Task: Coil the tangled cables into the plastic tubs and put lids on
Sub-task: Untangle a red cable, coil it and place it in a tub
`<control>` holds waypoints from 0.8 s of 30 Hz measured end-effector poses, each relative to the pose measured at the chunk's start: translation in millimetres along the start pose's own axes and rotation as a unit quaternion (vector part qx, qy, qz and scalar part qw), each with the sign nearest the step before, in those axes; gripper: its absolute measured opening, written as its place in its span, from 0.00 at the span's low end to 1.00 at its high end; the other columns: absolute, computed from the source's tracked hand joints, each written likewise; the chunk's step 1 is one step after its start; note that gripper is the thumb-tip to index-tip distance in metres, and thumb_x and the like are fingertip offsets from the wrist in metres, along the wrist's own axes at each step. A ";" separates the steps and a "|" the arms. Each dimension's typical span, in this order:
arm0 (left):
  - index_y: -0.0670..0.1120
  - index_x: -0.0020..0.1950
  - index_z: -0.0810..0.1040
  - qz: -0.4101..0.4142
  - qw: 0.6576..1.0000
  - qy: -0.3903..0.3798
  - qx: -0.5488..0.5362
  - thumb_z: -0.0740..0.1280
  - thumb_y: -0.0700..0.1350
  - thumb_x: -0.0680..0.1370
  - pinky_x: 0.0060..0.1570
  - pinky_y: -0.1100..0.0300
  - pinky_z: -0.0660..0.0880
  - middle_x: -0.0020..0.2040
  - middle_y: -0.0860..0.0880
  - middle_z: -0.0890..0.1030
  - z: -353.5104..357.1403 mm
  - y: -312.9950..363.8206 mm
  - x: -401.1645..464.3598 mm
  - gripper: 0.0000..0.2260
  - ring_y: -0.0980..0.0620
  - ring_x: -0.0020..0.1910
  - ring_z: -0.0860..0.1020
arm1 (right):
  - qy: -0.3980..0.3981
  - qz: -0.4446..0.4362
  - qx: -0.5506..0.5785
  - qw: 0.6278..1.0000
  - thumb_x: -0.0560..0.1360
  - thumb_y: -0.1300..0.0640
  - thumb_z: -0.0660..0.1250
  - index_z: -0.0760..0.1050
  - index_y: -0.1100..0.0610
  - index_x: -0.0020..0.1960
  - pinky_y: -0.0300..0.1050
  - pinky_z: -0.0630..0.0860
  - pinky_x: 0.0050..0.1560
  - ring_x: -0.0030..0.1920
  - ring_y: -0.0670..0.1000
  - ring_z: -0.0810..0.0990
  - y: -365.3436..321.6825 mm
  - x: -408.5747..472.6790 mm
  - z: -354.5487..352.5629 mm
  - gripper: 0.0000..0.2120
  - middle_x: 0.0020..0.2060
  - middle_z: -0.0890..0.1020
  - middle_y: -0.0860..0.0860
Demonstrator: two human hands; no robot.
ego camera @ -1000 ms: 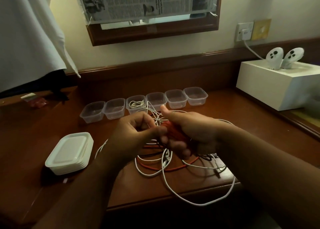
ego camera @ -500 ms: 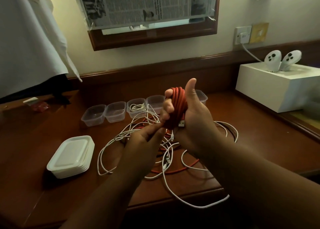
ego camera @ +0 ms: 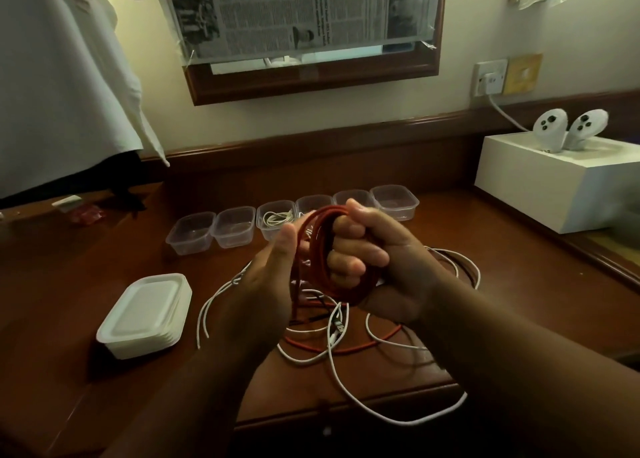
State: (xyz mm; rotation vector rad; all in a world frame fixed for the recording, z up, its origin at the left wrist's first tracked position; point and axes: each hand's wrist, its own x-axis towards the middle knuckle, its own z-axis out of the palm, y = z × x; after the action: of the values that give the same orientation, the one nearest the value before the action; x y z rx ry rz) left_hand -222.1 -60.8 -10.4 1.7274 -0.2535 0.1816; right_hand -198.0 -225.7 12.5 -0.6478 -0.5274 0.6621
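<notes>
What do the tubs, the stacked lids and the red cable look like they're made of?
Tubs: thin clear plastic, since the desk shows through them. Stacked lids: opaque white plastic, smooth, probably slightly flexible. Red cable: matte jacket, maybe rubber or braid; too dim to tell.

Dim cream wall (ego camera: 346, 118), wood-framed mirror (ego camera: 311, 80) above a brown desk (ego camera: 69, 267).

Six tubs (ego camera: 394, 201) stood in a row at the back of the table (ego camera: 104, 257), one (ego camera: 276, 219) holding a coiled cable. The lid stack (ego camera: 145, 315) lay front-left. Loose cables (ego camera: 346, 347) sprawled in the middle; a box (ego camera: 554, 187) sat at the right.
</notes>
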 end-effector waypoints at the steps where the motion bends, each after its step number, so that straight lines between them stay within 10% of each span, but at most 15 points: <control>1: 0.55 0.65 0.76 -0.009 0.999 -0.011 -0.029 0.53 0.79 0.69 0.58 0.44 0.77 0.55 0.47 0.84 1.6 -1.2 -0.3 0.38 0.49 0.57 0.82 | -0.012 0.013 0.001 1.000 0.77 0.50 0.65 0.74 0.55 0.36 0.39 0.76 0.33 0.28 0.46 0.77 3.7 1.1 -1.3 0.14 0.20 0.71 0.47; 8: 0.49 0.45 0.80 0.011 0.996 0.021 -0.084 0.53 0.59 0.80 0.34 0.63 0.77 0.36 0.48 0.83 14.5 1.5 0.3 0.21 0.55 0.33 0.81 | 0.026 0.079 -0.100 0.991 0.73 0.50 0.68 0.76 0.56 0.36 0.41 0.80 0.43 0.37 0.48 0.82 6.1 8.2 -5.1 0.11 0.24 0.75 0.50; 18: 0.54 0.51 0.76 0.082 0.994 0.019 0.075 0.53 0.58 0.79 0.42 0.65 0.77 0.41 0.60 0.82 -8.9 -21.7 44.7 0.15 0.61 0.44 0.81 | 0.192 0.098 -0.512 0.831 0.80 0.46 0.62 0.77 0.54 0.55 0.47 0.82 0.50 0.45 0.51 0.86 -3.2 34.6 -25.9 0.13 0.45 0.85 0.54; 21: 0.56 0.52 0.77 0.068 0.992 0.015 0.108 0.54 0.60 0.79 0.50 0.51 0.80 0.45 0.55 0.83 -6.3 -30.9 68.0 0.15 0.57 0.47 0.82 | 0.205 0.101 -0.569 0.790 0.82 0.45 0.57 0.74 0.53 0.57 0.42 0.76 0.43 0.42 0.49 0.81 -8.2 47.2 -36.8 0.13 0.45 0.82 0.54; 24: 0.53 0.58 0.78 0.039 0.994 0.023 0.102 0.55 0.57 0.82 0.58 0.47 0.78 0.51 0.51 0.83 1.4 -41.3 91.0 0.16 0.55 0.53 0.81 | 0.213 0.082 -0.585 0.778 0.82 0.41 0.53 0.71 0.54 0.65 0.52 0.78 0.56 0.52 0.53 0.80 -7.9 62.2 -56.3 0.21 0.53 0.79 0.55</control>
State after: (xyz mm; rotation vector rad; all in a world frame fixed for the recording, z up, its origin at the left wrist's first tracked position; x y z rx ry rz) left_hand -123.4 -61.7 -25.9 1.9136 -0.2750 0.3133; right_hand -117.7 -208.1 -5.6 -1.9977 -0.4121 0.2478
